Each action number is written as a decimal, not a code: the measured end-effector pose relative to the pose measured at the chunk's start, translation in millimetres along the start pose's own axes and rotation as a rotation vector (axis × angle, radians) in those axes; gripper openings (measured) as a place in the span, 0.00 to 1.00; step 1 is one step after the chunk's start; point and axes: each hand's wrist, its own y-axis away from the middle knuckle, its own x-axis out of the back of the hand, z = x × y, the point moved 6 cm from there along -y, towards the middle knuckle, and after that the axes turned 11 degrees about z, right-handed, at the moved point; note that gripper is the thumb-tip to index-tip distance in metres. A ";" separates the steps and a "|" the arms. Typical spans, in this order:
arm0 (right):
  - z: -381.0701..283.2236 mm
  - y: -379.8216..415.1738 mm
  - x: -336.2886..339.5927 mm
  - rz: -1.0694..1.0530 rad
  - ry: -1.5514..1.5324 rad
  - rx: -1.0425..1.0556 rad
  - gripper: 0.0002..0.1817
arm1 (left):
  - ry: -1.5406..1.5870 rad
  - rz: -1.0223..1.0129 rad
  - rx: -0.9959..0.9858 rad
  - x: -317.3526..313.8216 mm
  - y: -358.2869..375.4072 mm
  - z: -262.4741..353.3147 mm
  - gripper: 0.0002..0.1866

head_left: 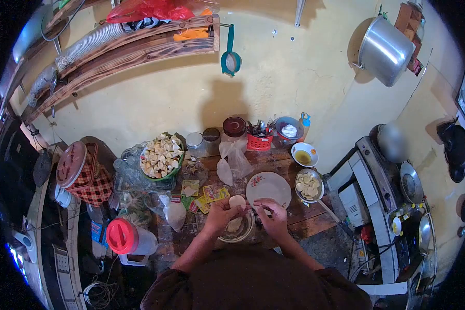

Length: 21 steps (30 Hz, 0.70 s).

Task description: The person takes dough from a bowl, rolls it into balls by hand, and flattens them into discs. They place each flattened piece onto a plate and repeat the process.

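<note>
My left hand (221, 216) is closed on a pale, round, flat piece of dough (236, 202), held up between thumb and fingers. Below it sits a bowl (251, 227) with more pale dough (235, 225) in it, partly covered by my hands. My right hand (274, 214) is a short way to the right, its fingertips pinched together at the front rim of a white plate (276, 187) with red flowers. Whatever those fingertips hold, if anything, is too small to make out. Opened yellow and green sachets (213, 193) lie just beyond my left hand.
At right, a long-handled strainer (323, 192) holds pale round pieces, near a bowl of yellow liquid (315, 155). A green basin (176, 172) of cut pieces stands back left. Clear bags (235, 163) lie mid-table. A red-lidded jug (139, 243) stands left; a stove (380, 170) is right.
</note>
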 end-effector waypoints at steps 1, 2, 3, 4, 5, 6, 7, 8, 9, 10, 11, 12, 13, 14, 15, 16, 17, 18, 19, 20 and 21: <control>0.7 0.5 -0.2 -0.012 -0.024 -0.009 0.07 | 0.031 -0.002 0.005 -0.7 0.0 1.5 0.14; -0.6 0.2 0.1 -0.013 -0.025 -0.009 0.07 | 0.063 -0.003 0.010 -1.0 0.1 2.2 0.14; -2.2 -0.4 0.2 -0.016 -0.026 -0.025 0.07 | 0.062 -0.002 0.009 -0.5 0.0 1.6 0.14; -3.4 -0.5 0.3 -0.019 -0.027 -0.042 0.07 | 0.069 -0.025 -0.021 -1.3 0.0 1.9 0.14; -4.6 -0.4 0.3 -0.018 -0.027 -0.042 0.07 | 0.075 -0.049 -0.051 -2.1 -0.1 2.2 0.14; -4.7 -0.3 0.4 -0.014 -0.027 -0.058 0.07 | 0.074 -0.049 -0.051 -1.6 -0.9 0.8 0.14; -4.3 -0.2 0.5 -0.011 -0.026 -0.073 0.07 | 0.070 -0.044 -0.061 -0.6 -1.7 0.0 0.14; -3.8 0.0 0.8 -0.011 -0.026 -0.072 0.07 | 0.067 -0.039 -0.072 0.0 -2.1 0.1 0.14; -2.3 0.3 0.8 -0.018 -0.020 -0.075 0.07 | 0.066 -0.040 -0.073 -0.9 -0.9 2.5 0.14; -1.1 0.6 0.7 -0.024 -0.013 -0.077 0.07 | 0.049 -0.037 -0.069 -2.5 1.6 6.1 0.14; -0.6 0.7 0.8 -0.024 -0.013 -0.077 0.07 | 0.033 -0.034 -0.065 -3.6 3.3 8.3 0.14; -0.5 0.9 1.0 -0.019 -0.018 -0.074 0.07 | 0.033 -0.034 -0.064 -4.0 4.1 9.3 0.14; -0.3 1.1 1.3 -0.014 -0.023 -0.071 0.06 | 0.044 -0.025 -0.046 -3.8 4.5 9.0 0.14; 0.3 1.4 1.2 -0.014 -0.023 -0.071 0.06 | 0.056 -0.016 -0.028 -3.3 4.4 8.3 0.15; 0.9 1.8 1.2 -0.016 -0.032 -0.078 0.06 | 0.056 -0.016 -0.028 -2.4 3.4 6.5 0.15; 1.7 2.2 1.3 -0.017 -0.042 -0.084 0.06 | 0.055 -0.008 -0.016 -0.2 1.4 2.6 0.15; 2.9 2.9 1.6 -0.016 -0.042 -0.084 0.06 | 0.055 -0.001 -0.005 1.4 0.3 0.1 0.15; 4.6 3.8 1.7 -0.023 -0.025 -0.084 0.06 | 0.054 -0.001 -0.005 1.2 0.9 0.3 0.15; 5.6 4.3 1.6 -0.030 -0.008 -0.084 0.07 | 0.076 0.002 0.004 1.0 1.9 0.7 0.14; 4.7 4.2 1.7 -0.030 -0.008 -0.085 0.07 | 0.097 0.005 0.013 1.2 2.5 0.8 0.13; 3.9 4.4 1.6 -0.034 0.000 -0.099 0.07 | 0.097 0.006 0.013 1.8 2.7 0.4 0.13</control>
